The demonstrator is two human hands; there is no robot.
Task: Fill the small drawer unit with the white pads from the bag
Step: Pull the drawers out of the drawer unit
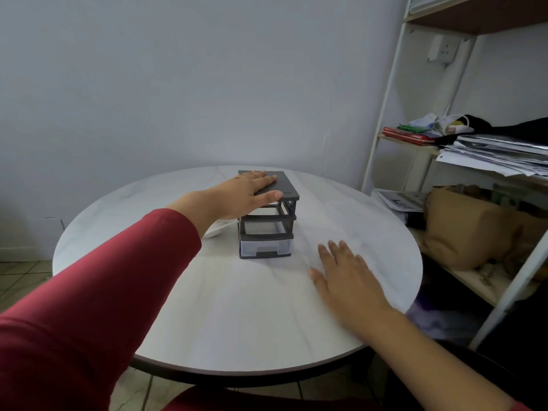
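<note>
A small dark grey drawer unit (268, 221) stands near the middle of the round white table (237, 307). Its two upper slots are empty frames; a clear drawer (265, 247) sits in the bottom slot. My left hand (243, 192) rests flat on the unit's top, fingers straight, thumb along the front edge. My right hand (345, 274) lies flat on the table, in front of the unit and to its right, holding nothing. Something white (216, 229), partly hidden by my left wrist, lies on the table left of the unit; I cannot tell what it is.
A white metal shelf rack (385, 129) stands right of the table, with stacked papers (498, 152), red books and a brown paper bag (471, 226) on its shelves. A plain wall runs behind the table. Tiled floor shows at the lower left.
</note>
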